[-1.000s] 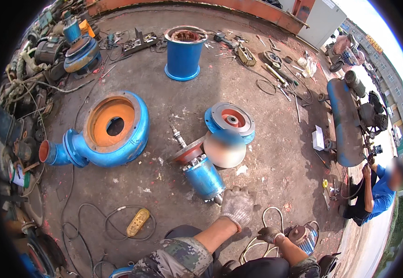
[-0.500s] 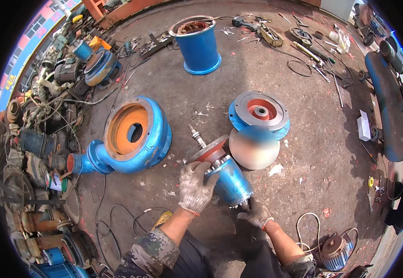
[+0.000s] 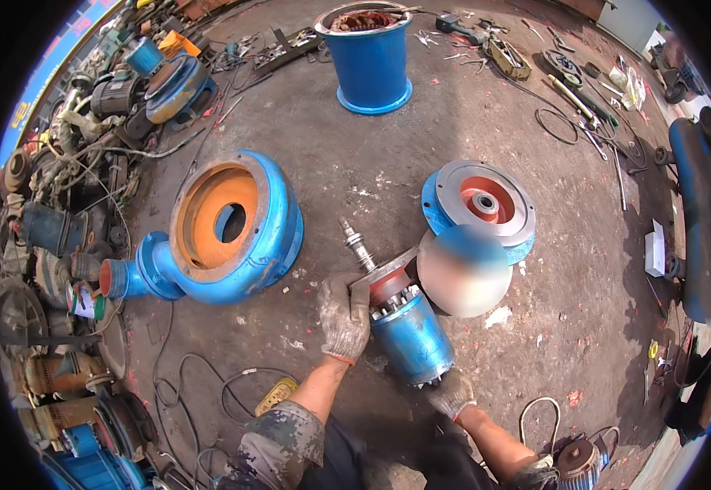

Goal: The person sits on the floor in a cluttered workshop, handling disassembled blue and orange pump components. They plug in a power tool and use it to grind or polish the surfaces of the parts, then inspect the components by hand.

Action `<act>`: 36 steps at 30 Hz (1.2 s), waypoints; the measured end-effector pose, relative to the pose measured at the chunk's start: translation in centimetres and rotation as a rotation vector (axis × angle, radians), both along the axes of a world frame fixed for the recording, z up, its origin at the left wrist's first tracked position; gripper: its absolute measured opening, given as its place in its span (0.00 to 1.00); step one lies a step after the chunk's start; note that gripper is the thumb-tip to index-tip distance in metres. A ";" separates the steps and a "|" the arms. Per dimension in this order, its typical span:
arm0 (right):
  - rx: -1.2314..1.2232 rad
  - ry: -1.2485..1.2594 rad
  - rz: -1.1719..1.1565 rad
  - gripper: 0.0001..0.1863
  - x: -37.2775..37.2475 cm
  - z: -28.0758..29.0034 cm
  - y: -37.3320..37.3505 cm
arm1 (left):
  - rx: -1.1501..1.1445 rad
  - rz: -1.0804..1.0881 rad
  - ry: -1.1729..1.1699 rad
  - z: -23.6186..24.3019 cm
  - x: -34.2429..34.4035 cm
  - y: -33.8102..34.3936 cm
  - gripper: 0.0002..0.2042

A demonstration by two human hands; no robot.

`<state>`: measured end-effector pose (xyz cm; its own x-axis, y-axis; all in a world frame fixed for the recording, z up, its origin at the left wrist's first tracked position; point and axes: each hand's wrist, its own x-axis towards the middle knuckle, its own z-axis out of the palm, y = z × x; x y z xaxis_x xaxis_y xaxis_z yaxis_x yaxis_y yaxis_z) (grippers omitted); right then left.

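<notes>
The left hand [image 3: 344,317] has come off the ground onto the blue motor body's [image 3: 411,336] flange; the right hand [image 3: 452,394] now grips its rear end.

Bare concrete floor [image 3: 355,171] open between blue volute casing [image 3: 233,229] and blue motor body [image 3: 411,339]. End cover [image 3: 482,204] crowds right side. Cables [image 3: 208,384] cross floor lower left. Scrap pile [image 3: 61,204] blocks left edge.

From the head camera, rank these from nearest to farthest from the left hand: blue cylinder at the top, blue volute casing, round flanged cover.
1. Blue volute casing, up-left of the left hand.
2. Round flanged cover, up-right.
3. Blue cylinder, far at the top.
</notes>
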<state>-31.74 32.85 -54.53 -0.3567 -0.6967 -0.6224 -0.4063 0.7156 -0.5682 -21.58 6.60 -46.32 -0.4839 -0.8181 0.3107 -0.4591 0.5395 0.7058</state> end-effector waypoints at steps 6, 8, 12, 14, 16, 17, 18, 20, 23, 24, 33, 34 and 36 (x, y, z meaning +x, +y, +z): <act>-0.043 0.051 -0.057 0.28 0.7 -0.3 -0.8 | 0.085 0.092 0.044 -1.1 0.0 -0.5 0.09; -0.031 0.012 -0.002 0.29 1.0 -0.2 -0.4 | 0.128 0.095 0.074 -1.5 0.0 -0.6 0.11; -0.055 0.071 0.104 0.29 2.9 -0.4 0.0 | 0.020 0.040 0.053 -2.1 0.6 -1.5 0.09; -0.004 -0.019 0.167 0.31 3.7 1.2 0.1 | -0.256 -0.028 -0.055 -3.2 1.8 -2.6 0.07; -0.089 0.045 0.188 0.31 5.2 0.7 1.3 | -0.338 -0.045 -0.091 -3.4 1.6 -2.9 0.07; -0.272 0.162 0.230 0.29 4.9 2.6 1.7 | -0.314 -0.030 -0.120 -2.9 1.6 -2.7 0.07; -0.301 0.165 0.216 0.29 5.1 2.4 1.7 | -0.291 -0.014 -0.149 -2.7 1.7 -2.6 0.07; -0.364 0.167 0.193 0.27 5.6 1.9 2.0 | -0.179 0.020 -0.069 -3.7 2.7 -3.5 0.09; -0.281 0.038 0.245 0.26 4.7 2.0 1.7 | -0.311 0.033 -0.088 -4.6 4.0 -4.7 0.15; -0.267 0.009 0.249 0.26 4.6 1.9 1.5 | -0.274 0.057 -0.094 -4.9 4.3 -4.9 0.16; -0.144 -0.105 0.209 0.30 4.3 1.6 1.4 | -0.207 0.121 -0.043 -5.2 3.7 -4.0 0.15; -0.160 -0.074 0.207 0.31 4.1 1.1 1.5 | -0.194 0.115 -0.043 -5.4 3.8 -4.0 0.15; -0.181 -0.054 0.210 0.31 4.0 0.9 1.6 | -0.161 0.107 -0.026 -5.4 3.8 -3.9 0.15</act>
<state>-27.71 34.46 -53.64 -0.1629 -0.8534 -0.4951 -0.5006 0.5040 -0.7039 -17.80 2.69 -51.71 -0.4062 -0.8060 0.4305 -0.5371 0.5917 0.6012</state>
